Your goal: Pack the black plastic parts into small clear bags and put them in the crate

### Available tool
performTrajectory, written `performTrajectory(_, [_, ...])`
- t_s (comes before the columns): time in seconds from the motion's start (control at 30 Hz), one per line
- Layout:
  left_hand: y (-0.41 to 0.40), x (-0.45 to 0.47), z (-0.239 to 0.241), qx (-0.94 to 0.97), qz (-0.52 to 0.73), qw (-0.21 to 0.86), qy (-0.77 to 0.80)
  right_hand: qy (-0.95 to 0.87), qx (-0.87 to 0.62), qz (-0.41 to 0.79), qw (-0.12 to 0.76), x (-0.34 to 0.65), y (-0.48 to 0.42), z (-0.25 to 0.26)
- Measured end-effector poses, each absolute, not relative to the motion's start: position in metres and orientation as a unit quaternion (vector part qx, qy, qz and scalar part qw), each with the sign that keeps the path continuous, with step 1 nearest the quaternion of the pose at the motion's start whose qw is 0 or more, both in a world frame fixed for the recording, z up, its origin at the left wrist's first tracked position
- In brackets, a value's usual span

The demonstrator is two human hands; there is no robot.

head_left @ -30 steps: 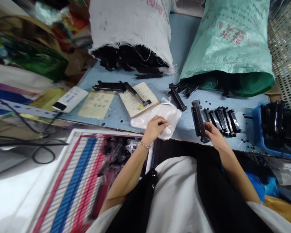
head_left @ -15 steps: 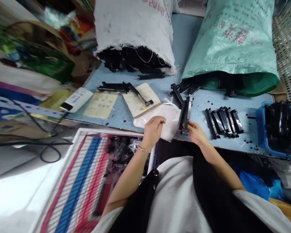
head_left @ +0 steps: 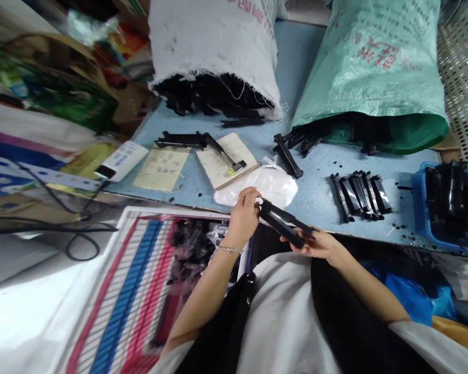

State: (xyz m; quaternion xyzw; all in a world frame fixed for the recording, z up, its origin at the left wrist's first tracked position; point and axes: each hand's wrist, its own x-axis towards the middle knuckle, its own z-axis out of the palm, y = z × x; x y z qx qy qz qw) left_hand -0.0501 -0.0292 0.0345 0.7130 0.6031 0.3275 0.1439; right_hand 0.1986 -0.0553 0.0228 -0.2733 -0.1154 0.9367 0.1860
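Note:
My right hand (head_left: pixel 315 243) is wrapped around the lower right end of a long black plastic part (head_left: pixel 283 221), which looks like two bars side by side with a gap. The part slants over the table's front edge. Against its upper left end is my left hand (head_left: pixel 245 218), fingers pinched together; a tiny pale spot shows at the fingertips, too small to name. Just behind the hands lies a clear plastic bag (head_left: pixel 275 186) with whitish contents. A loose black part (head_left: pixel 288 156) lies beside the bag, and a row of several black parts (head_left: pixel 359 196) is to the right.
A white sack (head_left: pixel 214 41) and a green sack (head_left: pixel 374 78) open toward me with black parts inside. At the right stands a blue basket (head_left: pixel 421 208) of black parts. A notebook (head_left: pixel 234 150) and yellow note (head_left: pixel 161 169) lie left. Below is a striped crate (head_left: pixel 140 291).
My right hand has brought the black part down toward me and tilted it from upright to slanting, its upper end now at my left hand's fingertips. The left hand has barely moved.

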Motion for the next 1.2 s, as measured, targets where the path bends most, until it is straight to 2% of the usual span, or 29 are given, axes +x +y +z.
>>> performTrajectory(0.3, [-0.028,-0.046,0.026,0.747,0.317,0.128,0.57,-0.018,-0.245,0.951,0.186,0.198,-0.056,0.018])
performTrajectory(0.43, [-0.032,-0.043,0.031,0.75,0.329,0.105,0.564,0.011,-0.217,0.944,0.249,0.191,-0.054,0.019])
performTrajectory(0.53, [-0.041,-0.038,0.036,0.768,0.332,0.091,0.541,-0.023,-0.224,0.941,0.252,0.187,-0.054,0.023])
performTrajectory(0.63, [-0.056,-0.025,0.047,0.802,0.333,0.133,0.478,-0.125,-0.282,0.916,0.255,0.182,-0.051,0.026])
performTrajectory(0.7, [-0.067,-0.015,0.055,0.827,0.312,0.19,0.427,-0.251,-0.362,0.851,0.286,0.178,-0.049,0.029])
performTrajectory(0.8, [-0.08,-0.006,0.068,0.85,0.267,0.257,0.374,-0.464,-0.475,0.686,0.297,0.173,-0.054,0.041])
performTrajectory(0.87, [-0.089,-0.013,0.08,0.849,0.255,0.271,0.375,-0.554,-0.471,0.633,0.265,0.174,-0.059,0.053])
performTrajectory(0.93, [-0.098,-0.035,0.094,0.832,0.236,0.281,0.415,-0.601,-0.412,0.649,0.219,0.183,-0.061,0.065])
performTrajectory(1.0, [-0.105,-0.074,0.103,0.805,0.191,0.291,0.481,-0.634,-0.409,0.621,0.212,0.202,-0.056,0.075])
performTrajectory(1.03, [-0.106,-0.099,0.103,0.788,0.16,0.292,0.518,-0.651,-0.456,0.564,0.223,0.215,-0.051,0.078])
performTrajectory(1.1, [-0.104,-0.148,0.093,0.752,0.103,0.275,0.59,-0.669,-0.602,0.371,0.228,0.245,-0.038,0.08])
performTrajectory(1.2, [-0.091,-0.198,0.063,0.661,0.008,0.209,0.721,-0.659,-0.735,0.113,0.111,0.282,-0.021,0.076])
